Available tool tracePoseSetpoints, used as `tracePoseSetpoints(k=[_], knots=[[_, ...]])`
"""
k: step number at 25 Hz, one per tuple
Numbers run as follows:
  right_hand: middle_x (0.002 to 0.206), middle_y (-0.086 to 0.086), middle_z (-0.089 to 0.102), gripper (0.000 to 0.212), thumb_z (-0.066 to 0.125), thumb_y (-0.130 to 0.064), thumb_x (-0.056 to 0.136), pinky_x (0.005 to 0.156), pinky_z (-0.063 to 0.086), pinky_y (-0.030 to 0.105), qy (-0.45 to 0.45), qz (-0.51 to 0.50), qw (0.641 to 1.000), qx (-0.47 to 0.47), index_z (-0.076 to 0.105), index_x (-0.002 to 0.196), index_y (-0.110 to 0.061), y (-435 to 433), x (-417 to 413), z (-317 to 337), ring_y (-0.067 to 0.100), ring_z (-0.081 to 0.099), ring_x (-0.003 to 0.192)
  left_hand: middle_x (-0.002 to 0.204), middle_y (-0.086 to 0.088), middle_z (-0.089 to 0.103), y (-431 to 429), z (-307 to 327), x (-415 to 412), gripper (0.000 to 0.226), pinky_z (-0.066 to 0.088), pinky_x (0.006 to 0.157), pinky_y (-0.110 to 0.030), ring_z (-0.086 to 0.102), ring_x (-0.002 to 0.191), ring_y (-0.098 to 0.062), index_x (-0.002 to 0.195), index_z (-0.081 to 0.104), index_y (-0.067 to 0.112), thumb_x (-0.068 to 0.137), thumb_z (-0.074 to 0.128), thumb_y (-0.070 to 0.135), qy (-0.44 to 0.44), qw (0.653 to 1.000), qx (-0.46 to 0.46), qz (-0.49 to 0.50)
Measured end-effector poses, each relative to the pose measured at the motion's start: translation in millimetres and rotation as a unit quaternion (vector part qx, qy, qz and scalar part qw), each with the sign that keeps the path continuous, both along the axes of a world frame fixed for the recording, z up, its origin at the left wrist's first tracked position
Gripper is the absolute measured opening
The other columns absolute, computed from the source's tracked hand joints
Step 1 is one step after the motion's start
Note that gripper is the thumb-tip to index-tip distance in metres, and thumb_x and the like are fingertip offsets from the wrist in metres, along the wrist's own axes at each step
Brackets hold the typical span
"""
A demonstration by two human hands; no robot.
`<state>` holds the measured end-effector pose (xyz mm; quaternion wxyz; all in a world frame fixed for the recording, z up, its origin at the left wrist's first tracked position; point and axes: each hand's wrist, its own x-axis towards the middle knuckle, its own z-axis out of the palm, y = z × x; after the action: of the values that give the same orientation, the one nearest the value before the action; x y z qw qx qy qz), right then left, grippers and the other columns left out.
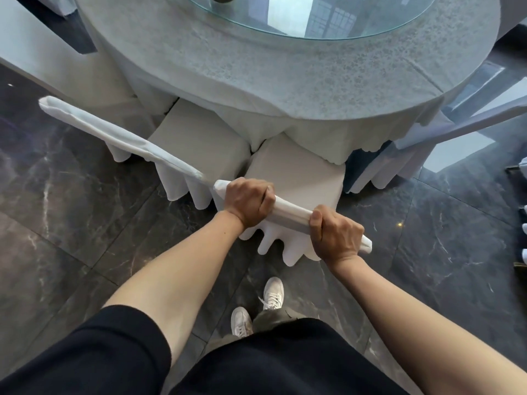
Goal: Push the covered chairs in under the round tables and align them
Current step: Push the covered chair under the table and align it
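Left grip [249, 202] and right grip [336, 233] clamp the top of a white cloth-covered chair [296, 172], its seat beyond partly under the round pale-clothed surface [285, 69].

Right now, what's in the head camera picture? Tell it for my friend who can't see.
A person's left hand and right hand grip the back top of a white cloth-covered chair, its seat partly under a round table draped in pale patterned cloth. A second white-covered chair stands at its left on dark marble floor.
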<state>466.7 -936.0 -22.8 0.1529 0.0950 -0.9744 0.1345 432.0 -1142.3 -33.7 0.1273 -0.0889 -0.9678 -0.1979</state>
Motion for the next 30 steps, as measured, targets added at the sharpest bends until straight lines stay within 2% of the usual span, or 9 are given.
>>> tracePoseSetpoints(k=[2, 6, 8, 12, 17, 23, 30], knots=[[0.054, 0.001, 0.051, 0.044, 0.026, -0.037, 0.097, 0.044, 0.026, 0.025, -0.004, 0.025, 1.000, -0.004, 0.054, 0.074, -0.014, 2, 0, 2, 0.027, 0.049, 0.041, 0.061, -0.002, 0.058, 1, -1, 0, 0.044, 0.034, 0.058, -0.032, 0.052, 0.056, -0.025, 0.063, 0.059, 0.014, 0.086, 0.025, 0.032, -0.016, 1.000, 0.002, 0.009], [0.067, 0.003, 0.061, 0.049, 0.028, -0.046, 0.099, 0.042, 0.037, 0.030, 0.000, 0.117, 0.993, -0.013, 0.063, 0.092, -0.012, 12, 3, -1, 0.026, 0.056, 0.050, 0.066, -0.003, 0.060, 3, -5, 14, 0.044, 0.040, 0.073, -0.039, 0.052, 0.065, -0.025, 0.069, 0.062, 0.013, 0.091, 0.027, 0.029, -0.009, 0.999, 0.031, 0.033], [0.072, 0.003, 0.063, 0.051, 0.032, -0.050, 0.097, 0.042, 0.038, 0.030, 0.010, 0.141, 0.990, 0.000, 0.064, 0.097, -0.011, 14, -1, -2, 0.025, 0.058, 0.052, 0.063, -0.003, 0.060, 6, -5, 11, 0.043, 0.040, 0.071, -0.039, 0.052, 0.063, -0.025, 0.066, 0.061, 0.013, 0.089, 0.029, 0.027, 0.003, 0.998, 0.031, 0.058], [0.072, 0.002, 0.063, 0.056, 0.030, -0.055, 0.099, 0.040, 0.036, 0.028, 0.021, 0.158, 0.987, 0.011, 0.064, 0.092, -0.011, 6, -4, -1, 0.023, 0.059, 0.051, 0.059, -0.002, 0.061, 1, -9, 10, 0.042, 0.041, 0.066, -0.038, 0.052, 0.058, -0.025, 0.061, 0.062, 0.013, 0.087, 0.031, 0.025, 0.043, 0.996, 0.036, 0.065], [0.067, 0.000, 0.060, 0.059, 0.028, -0.056, 0.100, 0.041, 0.035, 0.027, 0.032, 0.156, 0.987, 0.002, 0.064, 0.086, -0.011, -20, 2, -2, 0.021, 0.057, 0.049, 0.064, -0.002, 0.065, -26, -12, 11, 0.045, 0.039, 0.069, -0.036, 0.054, 0.059, -0.024, 0.063, 0.065, 0.013, 0.088, 0.030, 0.024, 0.044, 0.996, 0.055, 0.051], [0.067, 0.000, 0.059, 0.053, 0.034, -0.055, 0.099, 0.040, 0.036, 0.028, 0.038, 0.137, 0.990, 0.005, 0.062, 0.084, -0.012, -43, 7, -2, 0.020, 0.056, 0.048, 0.066, -0.003, 0.066, -46, -10, 9, 0.046, 0.037, 0.072, -0.034, 0.054, 0.061, -0.023, 0.065, 0.066, 0.012, 0.089, 0.028, 0.024, 0.016, 0.997, 0.061, 0.042], [0.070, 0.003, 0.060, 0.052, 0.034, -0.056, 0.098, 0.041, 0.041, 0.030, -0.014, 0.121, 0.992, -0.009, 0.058, 0.088, -0.012, -71, 10, 0, 0.022, 0.057, 0.050, 0.068, -0.005, 0.064, -71, 1, 3, 0.049, 0.038, 0.074, -0.036, 0.054, 0.065, -0.025, 0.069, 0.064, 0.012, 0.089, 0.023, 0.029, -0.036, 0.998, 0.037, 0.024]])
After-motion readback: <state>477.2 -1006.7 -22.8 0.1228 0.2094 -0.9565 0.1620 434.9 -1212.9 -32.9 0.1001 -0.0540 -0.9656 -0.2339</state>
